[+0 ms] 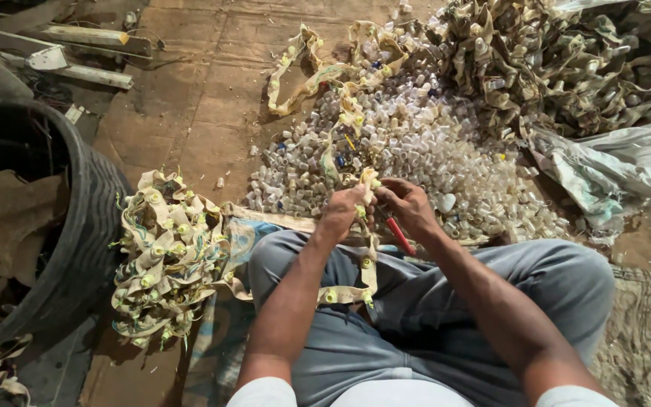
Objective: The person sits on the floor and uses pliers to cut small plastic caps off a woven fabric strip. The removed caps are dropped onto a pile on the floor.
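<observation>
Dusty brick floor (190, 113), strewn with small clear caps (416, 143). Left hand (343, 211) clenched round beige strip (368, 226). Right hand (408, 205) pinching same strip, red-handled tool (399, 235) tucked within.

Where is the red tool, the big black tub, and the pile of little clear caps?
red tool (399, 235), head view, on its red handle below the right hand.
big black tub (92, 218), head view, on its ribbed outer wall.
pile of little clear caps (416, 143), head view, mid-heap.

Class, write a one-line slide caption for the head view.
Seated person's hands grip a socket-studded strip over piled small plastic pieces.
</observation>
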